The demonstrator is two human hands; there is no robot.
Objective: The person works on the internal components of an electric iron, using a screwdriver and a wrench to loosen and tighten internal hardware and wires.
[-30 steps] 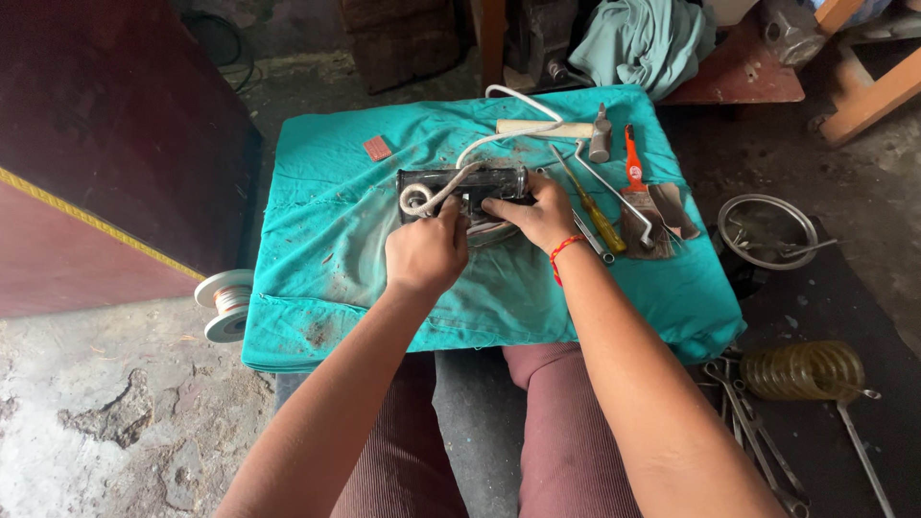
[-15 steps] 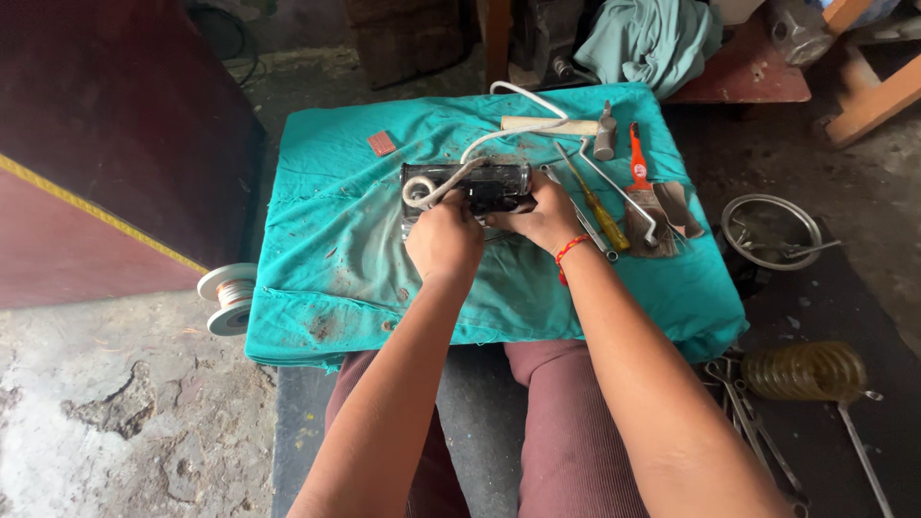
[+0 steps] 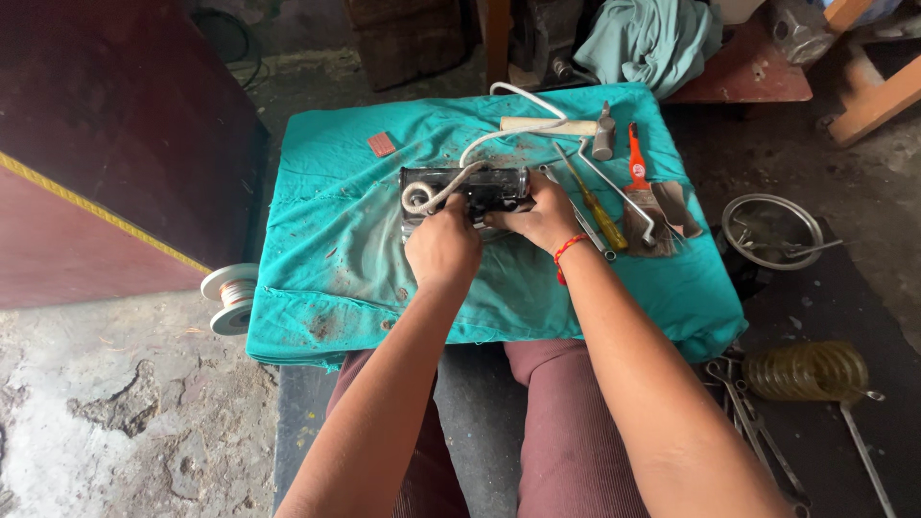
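Observation:
A dark metal appliance body (image 3: 460,184) lies on a teal cloth (image 3: 336,259) that covers a low table. A white cord (image 3: 480,144) curls out of its top and runs to the back. My left hand (image 3: 441,247) grips the near left side of the body. Beside it, my right hand (image 3: 542,216), with a red thread at the wrist, holds the right end. Both hands hide the near edge of the piece.
To the right on the cloth lie a yellow-handled screwdriver (image 3: 595,206), a hammer (image 3: 602,132), an orange-handled brush (image 3: 638,177) and a spanner. A small red block (image 3: 382,144) lies far left. A wire spool (image 3: 228,295), a metal bowl (image 3: 772,228) and a coil (image 3: 806,372) sit on the floor.
Both hands have stayed on the metal body and shifted only slightly. My left hand has slid a little toward me along its near side.

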